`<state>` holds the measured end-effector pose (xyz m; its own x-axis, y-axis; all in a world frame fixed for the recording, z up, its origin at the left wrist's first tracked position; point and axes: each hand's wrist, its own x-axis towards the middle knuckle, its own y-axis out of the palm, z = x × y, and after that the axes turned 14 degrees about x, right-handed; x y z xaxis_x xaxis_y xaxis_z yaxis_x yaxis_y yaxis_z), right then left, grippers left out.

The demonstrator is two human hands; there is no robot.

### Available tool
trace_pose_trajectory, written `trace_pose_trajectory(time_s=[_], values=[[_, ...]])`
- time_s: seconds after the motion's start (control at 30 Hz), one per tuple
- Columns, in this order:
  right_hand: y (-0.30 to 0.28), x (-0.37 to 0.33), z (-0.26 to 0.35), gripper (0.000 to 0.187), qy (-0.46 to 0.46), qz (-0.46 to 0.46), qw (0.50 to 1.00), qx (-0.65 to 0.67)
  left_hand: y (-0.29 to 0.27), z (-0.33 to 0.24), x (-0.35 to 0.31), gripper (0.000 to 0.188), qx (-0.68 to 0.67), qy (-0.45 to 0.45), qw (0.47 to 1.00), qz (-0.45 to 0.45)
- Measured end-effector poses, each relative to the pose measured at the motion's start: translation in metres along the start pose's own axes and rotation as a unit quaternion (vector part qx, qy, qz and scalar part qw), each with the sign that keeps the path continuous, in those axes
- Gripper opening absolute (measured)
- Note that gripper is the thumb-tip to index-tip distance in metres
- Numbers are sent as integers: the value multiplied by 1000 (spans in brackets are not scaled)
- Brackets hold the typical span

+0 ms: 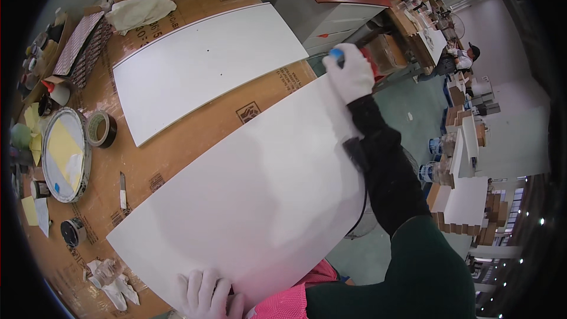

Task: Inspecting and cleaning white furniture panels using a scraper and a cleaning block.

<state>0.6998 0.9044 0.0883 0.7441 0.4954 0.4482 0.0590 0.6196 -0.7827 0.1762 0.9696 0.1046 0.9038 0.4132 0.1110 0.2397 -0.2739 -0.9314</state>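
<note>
A large plain white panel (248, 177) lies slanting across the table in front of me. My left hand (208, 293), in a white glove, rests on its near end with fingers stretched out and slightly apart. At the panel's far right end is my right hand (351, 74), also gloved, with its fingers closed around a small blue-and-dark tool (336, 54); the hand hides most of that tool. Beside my right sleeve sits a dark object (356, 155) with a black cable. A second white panel (207, 62) with small dark dots lies beyond the first.
On the cardboard-covered table (177, 159) to the left are a tape roll (101, 129), a round lid (52, 185), a utility knife (123, 190), a small jar (73, 232) and a crumpled glove (113, 280). A cabinet (336, 23) stands beyond. Another person (460, 59) sits farther right.
</note>
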Motion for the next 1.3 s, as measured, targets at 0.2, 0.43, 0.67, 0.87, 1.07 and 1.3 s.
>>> trace_pose_trajectory(time_s=[0.2, 0.43, 0.67, 0.87, 1.07, 1.3], values=[[-24, 44, -74, 50, 126, -13, 975, 182, -2, 0, 0, 46, 13, 5, 1000, 8], [-24, 23, -34, 46, 98, 66, 992, 50, -2, 4, -5, 40, 20, 8, 1000, 7], [-24, 27, -28, 37, -33, 50, 998, -25, -1, 1, -8, 39, 22, -5, 1000, 1], [-28, 21, -21, 38, -20, 77, 997, -10, -2, -2, -6, 40, 21, -25, 999, 17], [-32, 36, -47, 37, -51, 89, 994, -32, 0, 0, -5, 40, 19, -12, 1000, 13], [-31, 30, -31, 35, 13, 134, 990, 47, 0, 0, -6, 38, 23, -15, 1000, 10]])
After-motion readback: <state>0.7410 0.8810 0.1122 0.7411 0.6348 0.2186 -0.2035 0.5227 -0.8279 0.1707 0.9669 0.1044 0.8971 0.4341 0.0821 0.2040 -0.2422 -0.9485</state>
